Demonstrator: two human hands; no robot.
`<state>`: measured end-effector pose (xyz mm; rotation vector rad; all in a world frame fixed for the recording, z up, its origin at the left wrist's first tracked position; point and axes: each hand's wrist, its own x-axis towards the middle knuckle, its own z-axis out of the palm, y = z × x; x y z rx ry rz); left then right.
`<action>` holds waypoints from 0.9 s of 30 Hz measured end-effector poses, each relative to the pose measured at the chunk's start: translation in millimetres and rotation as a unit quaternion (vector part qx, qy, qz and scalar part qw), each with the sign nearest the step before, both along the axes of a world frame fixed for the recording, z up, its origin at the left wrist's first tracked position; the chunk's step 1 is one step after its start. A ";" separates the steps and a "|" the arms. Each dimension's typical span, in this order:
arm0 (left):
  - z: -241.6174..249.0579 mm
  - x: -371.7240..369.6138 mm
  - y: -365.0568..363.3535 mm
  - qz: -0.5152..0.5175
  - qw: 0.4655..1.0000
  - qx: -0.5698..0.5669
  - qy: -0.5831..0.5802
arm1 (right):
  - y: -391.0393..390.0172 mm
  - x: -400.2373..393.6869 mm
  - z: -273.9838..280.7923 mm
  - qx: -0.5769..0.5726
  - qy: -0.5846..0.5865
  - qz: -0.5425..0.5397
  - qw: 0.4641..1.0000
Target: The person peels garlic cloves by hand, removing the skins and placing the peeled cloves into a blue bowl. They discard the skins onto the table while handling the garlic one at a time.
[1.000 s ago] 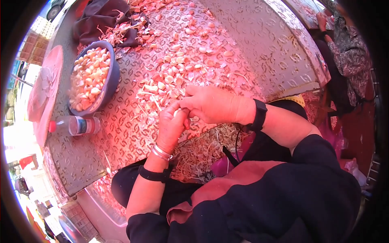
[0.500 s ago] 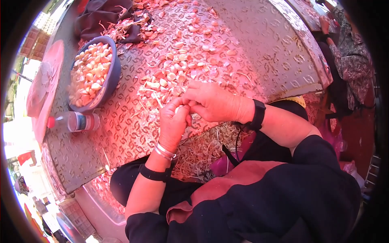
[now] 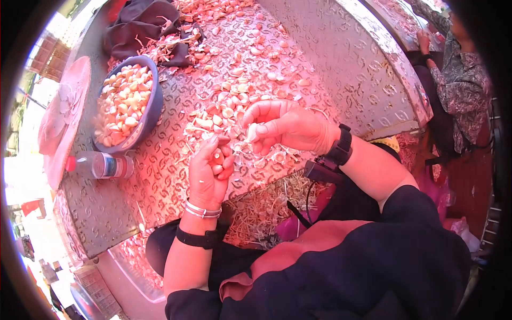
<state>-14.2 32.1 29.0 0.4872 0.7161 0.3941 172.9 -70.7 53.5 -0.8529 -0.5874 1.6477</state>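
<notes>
My left hand (image 3: pixel 205 176) is curled around garlic cloves; one pale clove (image 3: pixel 217 168) shows between its fingers. Just to the right, my right hand (image 3: pixel 296 128) pinches a whitish piece of garlic (image 3: pixel 252 133) between thumb and fingertips; whether it is a clove or loose skin is hard to tell. The two hands are a little apart, above the near part of the patterned metal table. Loose garlic cloves (image 3: pixel 217 120) and skins lie on the table just beyond them.
A blue bowl (image 3: pixel 158 101) heaped with cloves stands at the left, near a clear bottle (image 3: pixel 109 166) with a red cap and a wide-brimmed hat (image 3: pixel 64 114). Dark cloth (image 3: pixel 136 29) lies at the back. Another person (image 3: pixel 458 85) sits at the far right.
My hands were together over a clove and have now separated. The left moved slightly left and turned palm up; the right lifted away with a whitish piece in its fingertips.
</notes>
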 end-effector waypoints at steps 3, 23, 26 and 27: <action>-1.6 -3.3 -2.1 -0.020 1.000 0.004 -0.014 | -4.9 -11.1 7.8 0.099 0.087 0.018 0.991; 9.4 -7.5 -11.4 -0.071 0.995 -0.051 -0.037 | -44.9 -79.6 122.3 0.403 0.237 0.102 0.878; 11.5 -8.2 -11.9 -0.065 0.997 -0.042 -0.009 | -47.9 -61.8 115.1 0.344 0.168 0.194 0.903; 9.4 -7.9 -10.1 -0.062 0.997 -0.036 -0.005 | -53.1 -56.9 119.5 0.193 0.258 0.167 0.932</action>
